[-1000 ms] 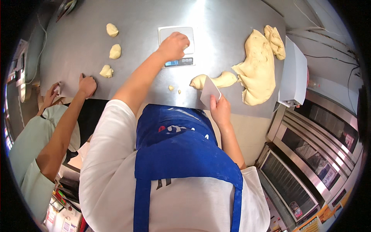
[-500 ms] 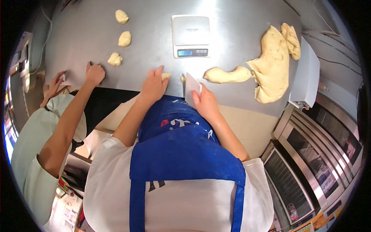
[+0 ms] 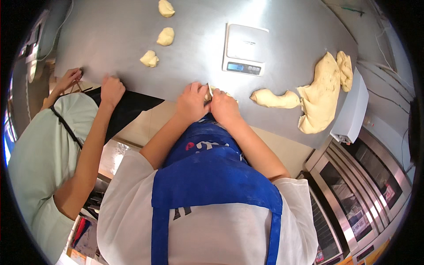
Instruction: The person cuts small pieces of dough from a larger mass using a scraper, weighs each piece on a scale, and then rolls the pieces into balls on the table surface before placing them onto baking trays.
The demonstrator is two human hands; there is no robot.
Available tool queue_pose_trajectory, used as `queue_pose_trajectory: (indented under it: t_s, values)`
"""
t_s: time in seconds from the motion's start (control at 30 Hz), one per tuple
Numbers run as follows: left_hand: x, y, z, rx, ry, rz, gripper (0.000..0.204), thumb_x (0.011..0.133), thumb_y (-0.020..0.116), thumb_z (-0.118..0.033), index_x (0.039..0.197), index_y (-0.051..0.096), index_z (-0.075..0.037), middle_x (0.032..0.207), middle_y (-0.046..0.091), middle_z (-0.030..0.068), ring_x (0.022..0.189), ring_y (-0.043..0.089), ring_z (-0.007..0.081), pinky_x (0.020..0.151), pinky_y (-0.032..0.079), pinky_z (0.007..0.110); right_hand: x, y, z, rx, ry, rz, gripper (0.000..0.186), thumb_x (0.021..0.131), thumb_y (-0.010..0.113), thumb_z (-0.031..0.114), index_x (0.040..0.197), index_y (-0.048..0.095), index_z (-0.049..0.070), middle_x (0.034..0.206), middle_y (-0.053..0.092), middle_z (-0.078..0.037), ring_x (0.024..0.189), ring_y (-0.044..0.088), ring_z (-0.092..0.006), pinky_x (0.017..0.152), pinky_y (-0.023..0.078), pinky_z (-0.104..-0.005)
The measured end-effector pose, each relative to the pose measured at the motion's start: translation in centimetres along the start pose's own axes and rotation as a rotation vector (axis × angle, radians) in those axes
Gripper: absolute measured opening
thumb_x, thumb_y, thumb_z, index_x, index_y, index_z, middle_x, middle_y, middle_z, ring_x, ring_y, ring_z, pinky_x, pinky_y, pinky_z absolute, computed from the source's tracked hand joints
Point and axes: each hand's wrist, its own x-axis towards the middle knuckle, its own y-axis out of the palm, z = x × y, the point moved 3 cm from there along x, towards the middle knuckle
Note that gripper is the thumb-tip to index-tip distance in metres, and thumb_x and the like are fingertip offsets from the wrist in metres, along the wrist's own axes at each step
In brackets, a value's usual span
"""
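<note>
At the table's near edge my left hand (image 3: 193,102) and my right hand (image 3: 224,107) are side by side, almost touching. My left fingers curl round a small piece of dough (image 3: 207,94). My right hand grips a white dough scraper (image 3: 210,90), of which only a thin edge shows between the hands. A little more dough peeks out beyond my right fingers. To the right lies a dough strip (image 3: 274,99), its end against a large dough slab (image 3: 321,95). A white kitchen scale (image 3: 245,48) with a lit display stands beyond my hands.
Three dough lumps (image 3: 165,36) form a row at the far left of the metal table (image 3: 194,44). Another person's hands (image 3: 113,89) rest at the table's left edge. A smaller dough piece (image 3: 344,70) lies by the slab, near a white box (image 3: 352,108). Ovens (image 3: 353,190) stand at right.
My hands have come together; the right one brought the scraper left to the dough beside my left hand. The whole view has shifted, so the table's things appear farther right.
</note>
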Motion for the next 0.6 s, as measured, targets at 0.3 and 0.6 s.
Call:
queue_pose_trajectory:
  t_s: [0.3,0.6]
  values:
    - [2.8,0.6,9.9,-0.784,-0.324,-0.153,0.062,0.086,0.07,-0.012,0.139,0.042,0.0,0.115,0.061,0.0146,0.102,0.062,0.0244,0.088,0.051,0.04,0.8,-2.4,-4.2,0.916,0.247,-0.306,0.029,0.092,0.06,0.021,0.108,0.066,-0.004,0.094,0.072,-0.018,0.088,0.069,-0.0269,0.08,0.053,-0.0381]
    - [10.2,-8.8,9.3,0.257,0.002,-0.206,0.058,0.077,0.077,-0.02,0.13,0.056,-0.008,0.123,0.062,0.0189,0.116,0.058,0.0337,0.1,0.045,0.045,-8.1,-4.8,-14.5,0.868,0.448,-0.672,0.033,0.094,0.06,0.018,0.115,0.062,-0.007,0.102,0.072,-0.017,0.095,0.068,-0.0232,0.084,0.053,-0.0362]
